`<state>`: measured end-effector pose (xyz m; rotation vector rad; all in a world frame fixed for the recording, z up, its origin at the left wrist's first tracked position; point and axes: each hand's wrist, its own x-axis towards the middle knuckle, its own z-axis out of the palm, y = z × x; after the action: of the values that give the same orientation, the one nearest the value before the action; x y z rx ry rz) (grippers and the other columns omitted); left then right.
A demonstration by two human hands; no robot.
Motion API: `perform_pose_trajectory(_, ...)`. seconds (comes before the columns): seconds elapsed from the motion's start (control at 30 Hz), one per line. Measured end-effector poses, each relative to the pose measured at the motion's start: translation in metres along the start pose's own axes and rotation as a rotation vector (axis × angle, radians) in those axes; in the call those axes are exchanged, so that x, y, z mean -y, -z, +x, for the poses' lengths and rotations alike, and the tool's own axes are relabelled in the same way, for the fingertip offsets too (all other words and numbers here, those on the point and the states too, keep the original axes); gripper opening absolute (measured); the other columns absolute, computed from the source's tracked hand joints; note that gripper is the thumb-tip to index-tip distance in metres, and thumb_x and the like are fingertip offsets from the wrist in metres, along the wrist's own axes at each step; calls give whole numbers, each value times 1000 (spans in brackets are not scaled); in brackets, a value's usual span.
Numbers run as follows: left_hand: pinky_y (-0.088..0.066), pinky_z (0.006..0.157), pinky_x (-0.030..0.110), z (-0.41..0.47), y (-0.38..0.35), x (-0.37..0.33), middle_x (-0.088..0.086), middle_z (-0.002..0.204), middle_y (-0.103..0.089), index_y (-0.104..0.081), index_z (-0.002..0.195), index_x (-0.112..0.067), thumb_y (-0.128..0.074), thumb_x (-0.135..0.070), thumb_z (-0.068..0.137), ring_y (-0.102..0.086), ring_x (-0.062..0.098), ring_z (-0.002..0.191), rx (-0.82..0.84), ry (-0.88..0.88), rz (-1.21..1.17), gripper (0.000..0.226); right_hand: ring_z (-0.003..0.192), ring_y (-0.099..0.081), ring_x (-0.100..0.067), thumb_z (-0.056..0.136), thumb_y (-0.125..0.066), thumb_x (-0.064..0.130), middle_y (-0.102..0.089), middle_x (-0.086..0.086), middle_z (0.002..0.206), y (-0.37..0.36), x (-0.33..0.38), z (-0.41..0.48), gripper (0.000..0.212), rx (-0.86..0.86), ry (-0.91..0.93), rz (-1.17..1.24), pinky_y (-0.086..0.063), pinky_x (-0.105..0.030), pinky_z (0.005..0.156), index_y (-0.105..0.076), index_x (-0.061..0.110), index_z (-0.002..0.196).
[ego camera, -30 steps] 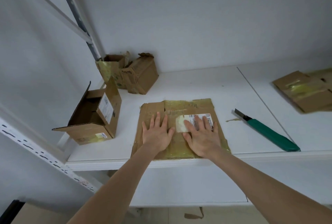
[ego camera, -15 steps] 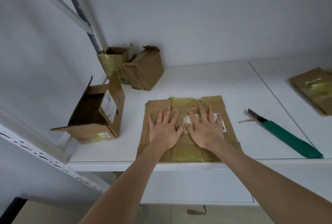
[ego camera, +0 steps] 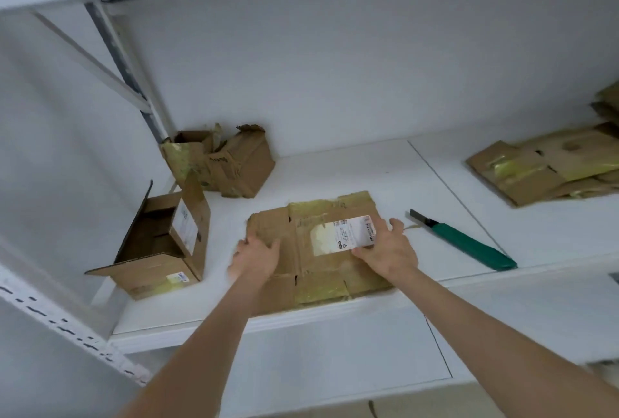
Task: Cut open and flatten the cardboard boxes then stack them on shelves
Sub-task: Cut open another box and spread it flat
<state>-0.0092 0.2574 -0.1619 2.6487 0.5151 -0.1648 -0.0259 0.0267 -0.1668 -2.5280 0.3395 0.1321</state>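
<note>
The left hand grips the left edge of a flattened box, thumb on top, though it is blurred. The right hand clasps the right edge, fingers curled over it. The box lies at the near edge of the white shelf, slightly overhanging it. If it is lifted, its folded layers may spring apart, and the glossy yellowed tape could slide in the grip. A green-handled knife lies just right of the right hand with its blade bared, so a sweep to the right could catch the hand or knock the knife off the shelf. The cardboard is brown, creased and matte, with ragged flap edges and a white printed label. To the left, an open box lies on its side. Far left sit crumpled boxes with torn tops. Far right is a pile of flat cardboard, taped and uneven.
</note>
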Motion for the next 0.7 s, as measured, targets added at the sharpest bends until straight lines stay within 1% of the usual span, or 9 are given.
perform_pose_trajectory(0.1,-38,106,47,-4,9,-9,21,145,-38,-21,152,-12,-48,-37,97,-41,41,129,-102,4,-236,66,110,-58,-29,81,-75,36,-33,-9,141,12,4,-12,74,-23,-17,203,-46,-35,91,-35,28,142)
perform_pose_trajectory(0.2,-38,105,46,-10,22,-37,22,145,-39,-22,152,-7,-55,-27,96,-42,42,128,-163,-27,-440,68,103,-60,-27,84,-73,31,-38,-9,135,44,0,-16,63,-132,-16,278,-47,-34,86,-42,27,139)
perform_pose_trajectory(0.27,-40,100,42,-15,31,-65,21,140,-47,-33,146,-2,-60,-24,94,-48,40,124,-174,-100,-541,63,99,-61,-27,86,-72,31,-44,-7,128,73,-9,-11,59,-210,-23,311,-46,-33,80,-44,31,138)
perform_pose_trajectory(0.33,-44,92,39,-20,34,-94,19,129,-57,-47,136,1,-65,-23,92,-55,37,116,-136,-150,-642,53,99,-61,-26,86,-71,32,-50,-6,124,104,-22,-3,55,-288,-31,321,-46,-33,78,-46,32,136)
perform_pose_trajectory(0.4,-48,92,39,-21,30,-123,15,125,-61,-53,132,-4,-68,-26,89,-59,35,110,-45,-158,-775,51,105,-60,-27,87,-69,33,-52,-5,125,135,-39,5,53,-363,-31,310,-48,-36,81,-47,33,135)
perform_pose_trajectory(0.53,-53,88,42,-32,1,-189,13,128,-60,-44,141,-12,-68,-16,90,-63,30,103,108,-160,-1013,56,103,-60,-27,90,-66,35,-46,-6,129,195,-92,26,54,-453,-34,214,-42,-32,72,-43,35,139)
perform_pose_trajectory(0.6,-52,90,43,-41,-21,-231,13,131,-59,-40,145,-14,-64,-11,93,-62,29,105,123,-184,-1073,58,103,-60,-28,91,-65,37,-44,-6,131,224,-123,42,52,-487,-50,174,-44,-34,74,-45,34,138)
perform_pose_trajectory(0.67,-52,92,41,-52,-42,-279,12,131,-58,-37,148,-14,-60,-10,95,-61,28,105,99,-193,-1127,58,115,-52,-31,93,-61,37,-41,-8,135,252,-155,61,49,-539,-47,75,-45,-39,87,-45,31,139)
perform_pose_trajectory(0.7,-51,94,41,-57,-54,-304,12,131,-57,-36,149,-14,-59,-11,96,-60,28,108,89,-191,-1146,58,123,-44,-31,94,-58,36,-38,-9,139,264,-172,70,49,-572,-31,-14,-41,-41,94,-44,29,140)
